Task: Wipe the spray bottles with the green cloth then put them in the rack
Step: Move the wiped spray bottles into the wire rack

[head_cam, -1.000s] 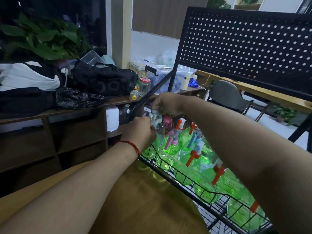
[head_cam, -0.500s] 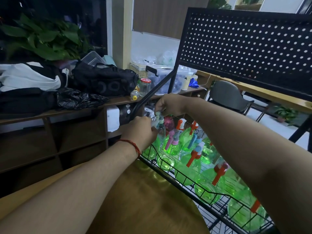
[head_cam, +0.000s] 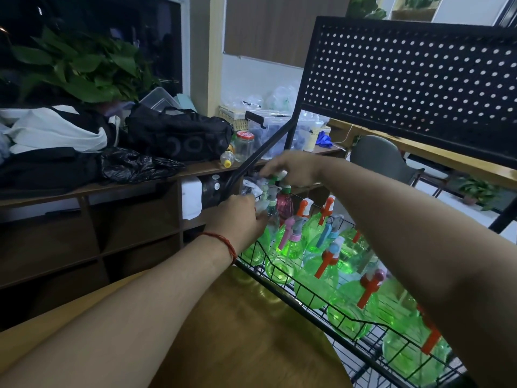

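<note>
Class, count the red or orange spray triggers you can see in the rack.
6. Two orange triggers at the far end of the rack; a small red trigger just behind; a mid-rack red trigger; two near red triggers. The right arm may hide others.

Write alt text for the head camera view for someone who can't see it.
Two hands reach into the far end of a black wire rack packed with green spray bottles: the left hand grips a small clear bottle, the right hand pinches a spray head above it. A pegboard panel rises behind.
</note>
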Action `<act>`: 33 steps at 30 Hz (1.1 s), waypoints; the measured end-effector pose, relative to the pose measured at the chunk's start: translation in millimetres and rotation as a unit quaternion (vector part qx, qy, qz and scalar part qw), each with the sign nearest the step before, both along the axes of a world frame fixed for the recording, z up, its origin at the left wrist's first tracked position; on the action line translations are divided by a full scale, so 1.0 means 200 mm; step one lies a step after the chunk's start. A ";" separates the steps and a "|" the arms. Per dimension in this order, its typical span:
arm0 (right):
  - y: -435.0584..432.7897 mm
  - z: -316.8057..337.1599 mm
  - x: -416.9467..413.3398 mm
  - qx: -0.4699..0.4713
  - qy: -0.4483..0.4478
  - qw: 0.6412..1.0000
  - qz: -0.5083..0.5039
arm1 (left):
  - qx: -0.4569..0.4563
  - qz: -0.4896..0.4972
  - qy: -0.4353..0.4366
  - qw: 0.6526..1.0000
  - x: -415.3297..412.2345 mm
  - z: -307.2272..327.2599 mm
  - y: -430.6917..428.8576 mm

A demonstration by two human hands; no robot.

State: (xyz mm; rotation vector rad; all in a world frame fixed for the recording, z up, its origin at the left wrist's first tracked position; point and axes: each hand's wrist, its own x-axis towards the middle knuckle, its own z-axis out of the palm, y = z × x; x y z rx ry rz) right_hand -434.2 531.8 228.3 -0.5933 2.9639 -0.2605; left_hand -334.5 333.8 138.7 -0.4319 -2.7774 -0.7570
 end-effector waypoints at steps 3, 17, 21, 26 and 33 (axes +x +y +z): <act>0.05 0.07 -0.04 -0.050 0.101 0.990 -0.084 | 0.015 -0.012 0.037 0.999 -0.01 -0.01 -0.02; 0.07 -0.17 -0.25 0.067 0.114 0.989 -0.064 | -0.032 -0.086 0.061 0.994 -0.01 -0.06 -0.03; 0.13 -0.17 -0.27 0.070 0.109 0.991 -0.039 | -0.015 -0.079 0.068 0.994 -0.01 -0.08 -0.02; 0.16 -0.16 -0.25 0.046 0.103 0.993 -0.024 | -0.018 -0.070 0.077 0.994 -0.02 -0.08 -0.01; 0.19 -0.16 -0.24 0.031 0.098 0.994 -0.023 | -0.017 -0.063 0.079 0.995 -0.02 -0.08 0.00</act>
